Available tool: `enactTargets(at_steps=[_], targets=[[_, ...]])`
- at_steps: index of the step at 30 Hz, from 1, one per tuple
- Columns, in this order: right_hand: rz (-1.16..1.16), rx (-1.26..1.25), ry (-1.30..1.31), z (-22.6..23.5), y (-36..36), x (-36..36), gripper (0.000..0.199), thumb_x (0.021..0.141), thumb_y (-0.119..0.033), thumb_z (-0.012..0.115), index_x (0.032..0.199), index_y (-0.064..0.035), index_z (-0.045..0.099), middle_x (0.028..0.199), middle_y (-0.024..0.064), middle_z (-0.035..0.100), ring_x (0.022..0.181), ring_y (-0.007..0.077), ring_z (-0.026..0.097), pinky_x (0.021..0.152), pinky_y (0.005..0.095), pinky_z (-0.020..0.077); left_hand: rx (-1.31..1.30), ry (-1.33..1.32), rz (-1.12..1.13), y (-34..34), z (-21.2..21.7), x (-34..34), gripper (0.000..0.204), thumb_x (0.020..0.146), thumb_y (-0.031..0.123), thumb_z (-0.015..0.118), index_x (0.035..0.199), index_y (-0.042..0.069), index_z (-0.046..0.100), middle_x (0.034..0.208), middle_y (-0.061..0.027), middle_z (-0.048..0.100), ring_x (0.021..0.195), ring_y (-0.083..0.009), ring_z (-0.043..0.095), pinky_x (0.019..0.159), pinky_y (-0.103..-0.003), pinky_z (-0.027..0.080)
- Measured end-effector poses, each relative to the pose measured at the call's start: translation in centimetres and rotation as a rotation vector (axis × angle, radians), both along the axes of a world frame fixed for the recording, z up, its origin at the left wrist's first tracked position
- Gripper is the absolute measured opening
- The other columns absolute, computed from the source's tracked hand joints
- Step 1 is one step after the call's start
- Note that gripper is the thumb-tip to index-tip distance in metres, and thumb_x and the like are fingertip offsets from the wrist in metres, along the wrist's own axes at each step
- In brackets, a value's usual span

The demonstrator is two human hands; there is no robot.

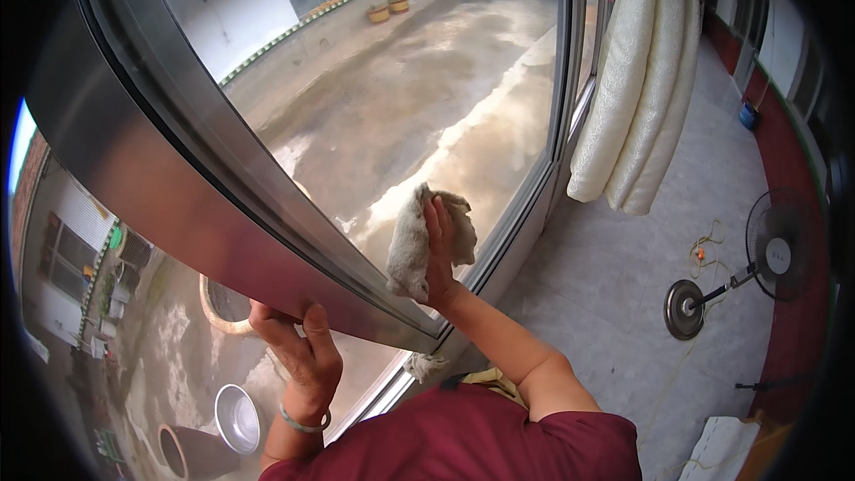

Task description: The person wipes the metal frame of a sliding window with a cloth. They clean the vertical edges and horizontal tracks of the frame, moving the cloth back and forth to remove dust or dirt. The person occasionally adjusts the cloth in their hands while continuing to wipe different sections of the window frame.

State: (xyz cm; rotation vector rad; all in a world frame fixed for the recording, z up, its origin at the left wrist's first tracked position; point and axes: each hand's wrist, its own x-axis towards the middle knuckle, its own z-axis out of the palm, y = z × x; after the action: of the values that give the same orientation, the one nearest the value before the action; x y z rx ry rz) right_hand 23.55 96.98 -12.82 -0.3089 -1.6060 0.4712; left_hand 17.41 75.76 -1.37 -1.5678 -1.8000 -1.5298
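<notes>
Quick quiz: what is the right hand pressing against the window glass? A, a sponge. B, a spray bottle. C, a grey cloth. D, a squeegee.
C: the right hand presses a crumpled grey cloth flat on the glass, while the left hand grips the frame.

Bright daylight through window pane (401, 116); reflective glare on glass; strong fisheye bending, dark vignette at edges.

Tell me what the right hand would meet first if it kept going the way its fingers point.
The right hand presses a pale cloth flat on the window pane, fingers pointing up along the glass. Sliding on, it would likely meet only more bare pane; the frame lies well beyond, though depth is hard to judge.
</notes>
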Motion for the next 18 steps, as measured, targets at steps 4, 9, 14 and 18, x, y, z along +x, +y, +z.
enactTargets(at_steps=[4,9,14,18], targets=[[-0.034,-0.323,0.207,4.7,13.1,1.0,0.053,0.101,-0.028,0.043,0.145,0.0011,0.038,0.148,0.0160,0.040,0.136,0.0283,0.037,0.114,0.0374,0.0273,-0.006,0.005,0.000,0.1,0.1,0.4,0.041,0.097,0.006,0.053,0.130,-0.002,0.030,0.098,-0.0062,0.047,0.080,-0.0126,0.046,0.076,-0.028,0.041],[0.151,-1.028,0.555,12.7,25.8,4.1,0.063,0.101,-0.043,0.034,0.151,-0.0054,0.032,0.149,0.0106,0.042,0.132,0.0212,0.043,0.112,0.0329,0.0305,0.027,0.086,0.054,0.4,0.4,0.0,0.040,0.093,0.005,0.059,0.123,0.000,0.033,0.094,-0.0127,0.047,0.074,-0.0222,0.052,0.070,-0.035,0.044],[-0.197,-0.587,0.121,13.1,17.1,2.9,0.059,0.103,-0.039,0.035,0.149,-0.0017,0.034,0.150,0.0183,0.041,0.139,0.0334,0.037,0.113,0.0391,0.0277,0.028,0.144,0.070,0.4,2.2,0.7,0.040,0.087,0.004,0.066,0.114,0.000,0.037,0.087,-0.0113,0.049,0.062,-0.0224,0.053,0.057,-0.036,0.044],[-0.060,-0.166,0.129,8.7,4.5,-0.4,0.058,0.102,-0.023,0.042,0.151,0.0027,0.026,0.158,0.0228,0.024,0.146,0.0391,0.021,0.119,0.0465,0.0154,0.060,0.160,0.097,0.2,2.2,0.6,0.043,0.084,0.004,0.069,0.113,-0.001,0.038,0.085,-0.0148,0.050,0.062,-0.0326,0.056,0.056,-0.042,0.045]])
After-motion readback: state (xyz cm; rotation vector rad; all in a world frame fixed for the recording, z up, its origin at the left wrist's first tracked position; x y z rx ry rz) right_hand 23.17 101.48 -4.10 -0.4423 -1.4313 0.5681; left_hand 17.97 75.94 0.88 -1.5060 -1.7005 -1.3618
